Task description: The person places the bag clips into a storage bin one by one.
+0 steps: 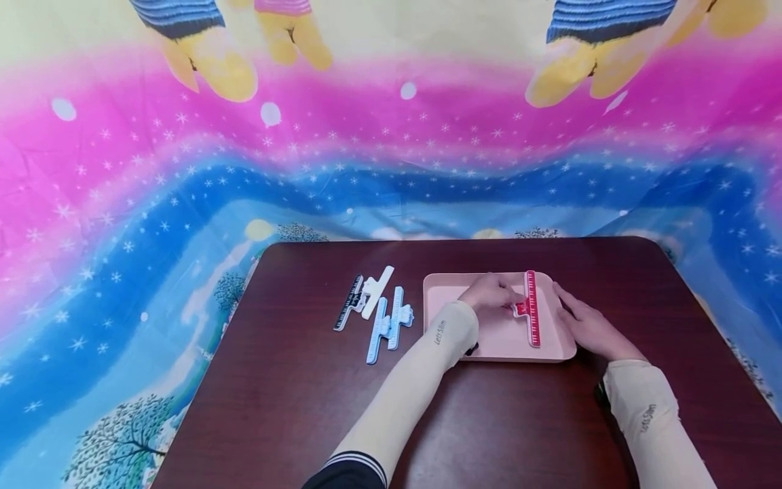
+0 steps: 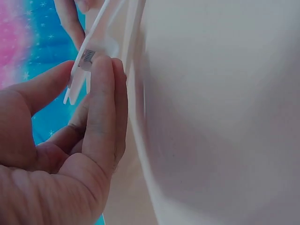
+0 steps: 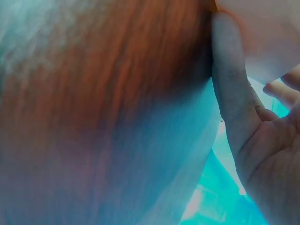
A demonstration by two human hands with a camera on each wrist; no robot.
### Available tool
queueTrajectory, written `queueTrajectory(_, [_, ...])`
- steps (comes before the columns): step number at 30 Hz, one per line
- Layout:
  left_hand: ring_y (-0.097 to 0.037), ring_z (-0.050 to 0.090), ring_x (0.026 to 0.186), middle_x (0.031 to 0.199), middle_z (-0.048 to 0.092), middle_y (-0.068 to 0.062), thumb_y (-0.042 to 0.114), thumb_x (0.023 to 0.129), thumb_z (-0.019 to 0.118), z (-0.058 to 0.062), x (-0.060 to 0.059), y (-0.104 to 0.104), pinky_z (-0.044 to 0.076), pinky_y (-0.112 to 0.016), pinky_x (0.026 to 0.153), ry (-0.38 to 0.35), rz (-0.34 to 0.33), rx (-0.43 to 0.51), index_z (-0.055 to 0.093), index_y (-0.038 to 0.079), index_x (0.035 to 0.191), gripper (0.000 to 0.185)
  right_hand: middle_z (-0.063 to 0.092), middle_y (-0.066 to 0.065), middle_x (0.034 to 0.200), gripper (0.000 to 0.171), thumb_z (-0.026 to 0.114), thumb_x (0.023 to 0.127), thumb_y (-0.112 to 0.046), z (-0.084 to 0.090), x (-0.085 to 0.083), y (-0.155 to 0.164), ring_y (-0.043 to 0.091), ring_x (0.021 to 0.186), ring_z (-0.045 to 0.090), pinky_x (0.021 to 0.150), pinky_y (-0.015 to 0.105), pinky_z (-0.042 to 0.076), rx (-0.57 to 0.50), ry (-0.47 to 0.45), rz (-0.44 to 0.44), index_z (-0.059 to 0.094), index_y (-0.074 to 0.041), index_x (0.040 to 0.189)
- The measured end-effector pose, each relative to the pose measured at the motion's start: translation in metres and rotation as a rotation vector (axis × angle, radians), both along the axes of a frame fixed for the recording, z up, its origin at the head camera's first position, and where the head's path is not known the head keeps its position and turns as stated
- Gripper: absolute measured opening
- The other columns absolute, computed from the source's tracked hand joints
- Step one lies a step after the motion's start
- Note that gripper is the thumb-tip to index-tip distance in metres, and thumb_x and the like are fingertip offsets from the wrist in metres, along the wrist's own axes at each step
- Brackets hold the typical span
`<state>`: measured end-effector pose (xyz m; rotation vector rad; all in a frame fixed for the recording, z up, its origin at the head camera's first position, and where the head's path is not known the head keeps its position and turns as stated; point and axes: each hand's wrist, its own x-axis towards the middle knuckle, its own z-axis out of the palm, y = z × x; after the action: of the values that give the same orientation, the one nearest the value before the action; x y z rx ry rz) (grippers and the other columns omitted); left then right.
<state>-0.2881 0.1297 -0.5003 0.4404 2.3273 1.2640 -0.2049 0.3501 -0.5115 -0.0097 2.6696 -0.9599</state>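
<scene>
A red clip (image 1: 533,319) with a piano-key pattern lies upright along the right part of a pink tray (image 1: 497,348). My left hand (image 1: 489,292) pinches the clip's handle between thumb and fingers. In the left wrist view, the clip's spring (image 2: 88,56) shows between the thumb and the fingertips. My right hand (image 1: 595,331) rests along the tray's right side with its fingers straight. Its extended thumb (image 3: 228,61) lies against the tray's outer wall in the right wrist view.
Left of the tray, on the dark wooden table (image 1: 263,407), lie a black clip (image 1: 349,303), a white clip (image 1: 378,292) and two light-blue clips (image 1: 378,330). A patterned cloth (image 1: 391,136) hangs behind the table.
</scene>
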Motion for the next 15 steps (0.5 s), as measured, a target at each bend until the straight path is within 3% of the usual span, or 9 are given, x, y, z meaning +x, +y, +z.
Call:
queueTrajectory(5, [-0.021,0.070,0.073,0.075,0.075,-0.009,0.026,0.094,0.078,0.0010,0.0016,0.0053,0.045,-0.018,0.064,0.007,0.011,-0.017,0.070,0.006,0.074,0.029,0.011,0.038,0.165,0.067,0.034,0.114,-0.037,0.0010,-0.0005,0.0012,0.062,0.149,0.015,0.116,0.076,0.019,-0.004,0.011,-0.008,-0.001,-0.014,0.166])
queueTrajectory(15, [-0.020,0.071,0.071,0.078,0.077,-0.015,0.023,0.093,0.079,-0.0023,0.0061,0.0106,0.043,-0.016,0.059,0.036,-0.024,-0.064,0.074,0.005,0.073,0.028,0.010,0.036,0.166,0.068,0.036,0.113,-0.038,-0.0035,0.0023,0.0012,0.061,0.150,0.014,0.116,0.076,0.018,-0.026,0.019,-0.009,0.000,-0.015,0.166])
